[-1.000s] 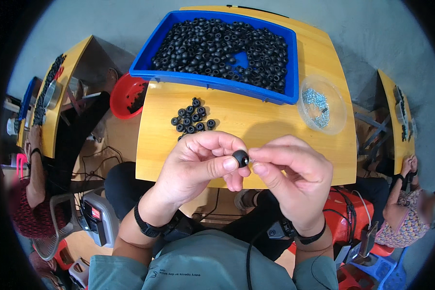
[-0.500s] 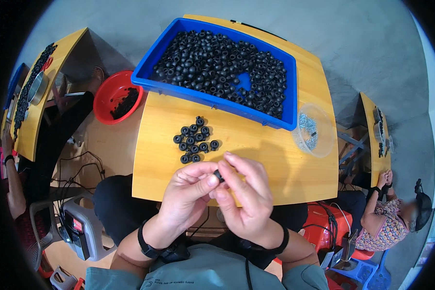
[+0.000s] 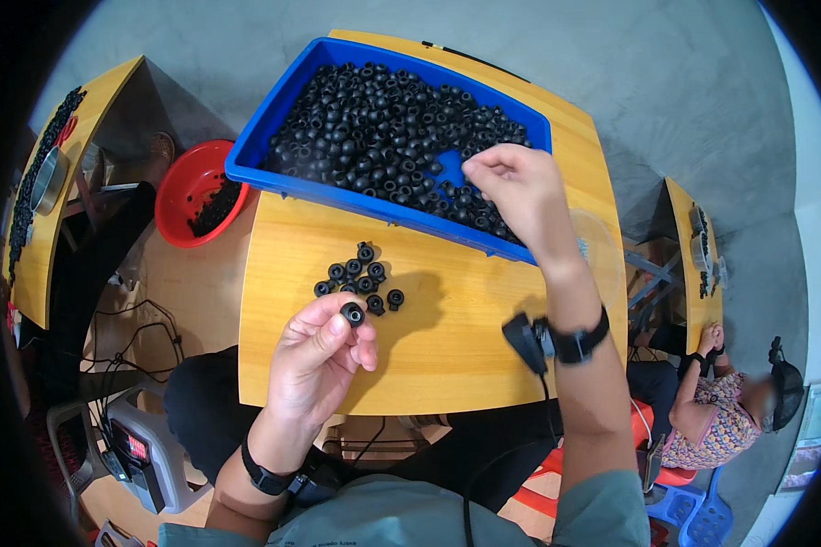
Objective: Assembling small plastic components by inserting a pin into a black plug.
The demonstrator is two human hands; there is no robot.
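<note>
My left hand [image 3: 324, 356] is above the near part of the table, pinching a small round black part [image 3: 352, 314] with a hole in its face between thumb and fingers. Just beyond it, several similar black parts [image 3: 358, 271] lie in a loose cluster on the wood. My right hand [image 3: 520, 187] hangs over the right side of a blue bin [image 3: 328, 187] holding a heap of black parts [image 3: 365, 128]. Its thumb and fingers are pressed together; whatever may be between them is hidden.
The yellow wooden table [image 3: 447, 365] carries a clear plastic bowl [image 3: 602, 264] at right, mostly behind my forearm. A red basin [image 3: 187, 210] with black pieces stands left of the table. Another person [image 3: 721, 419] sits at a table on the right. A cable hangs by my right wrist.
My hands, together around a small black part before, are now apart. The right moved up and right over the blue bin; the left shifted slightly left, keeping the part.
</note>
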